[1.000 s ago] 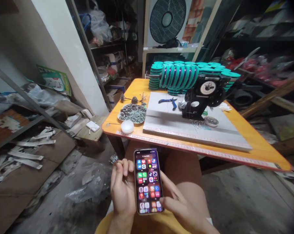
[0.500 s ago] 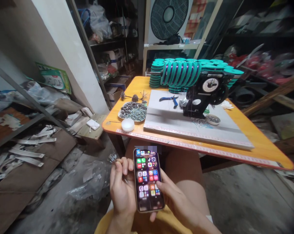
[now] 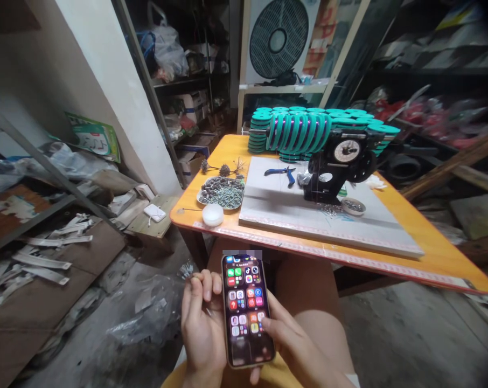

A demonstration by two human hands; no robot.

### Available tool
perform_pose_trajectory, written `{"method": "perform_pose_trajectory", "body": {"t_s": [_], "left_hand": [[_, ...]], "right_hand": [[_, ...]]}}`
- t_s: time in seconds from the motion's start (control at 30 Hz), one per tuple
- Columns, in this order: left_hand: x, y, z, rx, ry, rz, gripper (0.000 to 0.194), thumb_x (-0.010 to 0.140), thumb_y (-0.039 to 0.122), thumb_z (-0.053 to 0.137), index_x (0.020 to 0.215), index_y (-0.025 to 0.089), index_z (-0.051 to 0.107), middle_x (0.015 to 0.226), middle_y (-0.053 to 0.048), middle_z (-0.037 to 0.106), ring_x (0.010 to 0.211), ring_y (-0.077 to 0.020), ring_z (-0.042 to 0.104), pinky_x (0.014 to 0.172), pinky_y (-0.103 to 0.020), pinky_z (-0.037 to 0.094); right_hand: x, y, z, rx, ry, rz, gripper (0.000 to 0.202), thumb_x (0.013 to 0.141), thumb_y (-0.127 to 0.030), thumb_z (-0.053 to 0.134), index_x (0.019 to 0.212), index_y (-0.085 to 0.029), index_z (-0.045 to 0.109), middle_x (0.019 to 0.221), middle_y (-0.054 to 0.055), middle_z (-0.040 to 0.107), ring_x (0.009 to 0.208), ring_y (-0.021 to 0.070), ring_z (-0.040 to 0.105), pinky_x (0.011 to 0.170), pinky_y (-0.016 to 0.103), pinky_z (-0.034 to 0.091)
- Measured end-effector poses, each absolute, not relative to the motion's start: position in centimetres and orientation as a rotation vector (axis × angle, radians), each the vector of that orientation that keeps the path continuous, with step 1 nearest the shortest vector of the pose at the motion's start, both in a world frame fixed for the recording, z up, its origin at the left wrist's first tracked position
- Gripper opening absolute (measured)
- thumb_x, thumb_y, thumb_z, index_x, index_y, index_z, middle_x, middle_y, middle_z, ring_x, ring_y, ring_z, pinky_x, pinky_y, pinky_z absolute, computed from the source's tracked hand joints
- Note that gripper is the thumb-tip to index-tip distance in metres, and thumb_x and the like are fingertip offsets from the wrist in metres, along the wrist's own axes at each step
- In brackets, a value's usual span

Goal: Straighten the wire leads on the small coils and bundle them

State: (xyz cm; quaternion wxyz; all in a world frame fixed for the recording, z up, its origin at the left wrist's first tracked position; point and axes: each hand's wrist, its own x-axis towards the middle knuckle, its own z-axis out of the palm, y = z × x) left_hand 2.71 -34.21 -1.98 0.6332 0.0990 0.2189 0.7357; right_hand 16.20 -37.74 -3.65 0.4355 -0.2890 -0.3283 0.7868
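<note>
Over my lap, my right hand point(image 3: 286, 328) grips a smartphone point(image 3: 248, 345) from its right side. The thumb rests at the screen's right edge and a fingertip shows under the bottom edge. Rows of app folders are lit on the screen. Along the phone's left side lies my left hand point(image 3: 203, 318), palm up with its fingers curled in. A small shiny bit shows by its palm, too small to name; whether the fingers hold it I cannot make out.
Ahead stands an orange table point(image 3: 223, 148) with a grey board point(image 3: 268, 215), a black winding machine point(image 3: 325, 178), teal spools point(image 3: 300, 132), blue pliers point(image 3: 282, 173), a tray of small metal parts point(image 3: 223, 194) and a white round container point(image 3: 213, 215). A box fan point(image 3: 278, 40) stands behind.
The view has tilted slightly, so the table and phone sit lower in the picture. The home screen has shifted down a little, with a search bar showing at its top. Both hands keep their places.
</note>
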Motion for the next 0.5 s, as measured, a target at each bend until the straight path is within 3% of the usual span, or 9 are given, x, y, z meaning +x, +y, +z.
{"method": "perform_pose_trajectory", "body": {"t_s": [0.13,0.27,0.37,0.43,0.5], "left_hand": [[2.8,-34.1,-2.0,0.227,0.500,1.689,0.028,0.099,0.021,0.047,0.071,0.017,0.050,0.071,0.002,0.038,0.066,-0.0113,0.041,0.064,-0.022,0.047],[2.8,-34.0,-2.1,0.221,0.510,1.695,0.025,0.099,0.021,0.048,0.074,0.017,0.051,0.072,0.003,0.037,0.066,-0.0106,0.041,0.063,-0.021,0.047],[2.7,-34.1,-1.8,0.218,0.522,1.698,0.028,0.098,0.021,0.048,0.070,0.018,0.047,0.070,0.003,0.036,0.065,-0.0111,0.041,0.062,-0.021,0.047],[2.8,-34.1,-1.5,0.214,0.533,1.702,0.031,0.098,0.021,0.049,0.067,0.018,0.045,0.069,0.003,0.036,0.064,-0.0116,0.041,0.061,-0.022,0.048],[3.1,-34.2,-1.3,0.207,0.547,1.707,0.031,0.096,0.022,0.053,0.066,0.018,0.045,0.068,0.003,0.037,0.063,-0.0116,0.041,0.060,-0.022,0.049]], "right_hand": [[16.2,-37.7,-3.2,-0.724,-0.885,1.953,0.051,0.094,-0.038,0.058,0.142,-0.029,0.042,0.098,0.004,0.069,0.063,0.0147,0.069,0.057,0.027,0.057],[16.8,-37.6,-3.2,-0.655,-0.981,1.954,0.061,0.089,-0.037,0.065,0.144,-0.033,0.039,0.122,0.006,0.062,0.078,0.0164,0.069,0.063,0.029,0.058],[17.5,-37.7,-3.1,-0.657,-1.056,1.944,0.069,0.088,-0.039,0.066,0.149,-0.036,0.033,0.135,0.007,0.055,0.093,0.0226,0.069,0.066,0.029,0.057],[17.7,-37.7,-2.9,-0.693,-1.115,1.869,0.068,0.086,-0.041,0.068,0.148,-0.033,0.039,0.139,0.006,0.053,0.112,0.0283,0.062,0.082,0.035,0.055],[17.5,-37.7,-2.7,-0.752,-1.133,1.759,0.062,0.085,-0.042,0.071,0.142,-0.030,0.049,0.140,0.005,0.055,0.125,0.0293,0.053,0.101,0.038,0.045]]}}
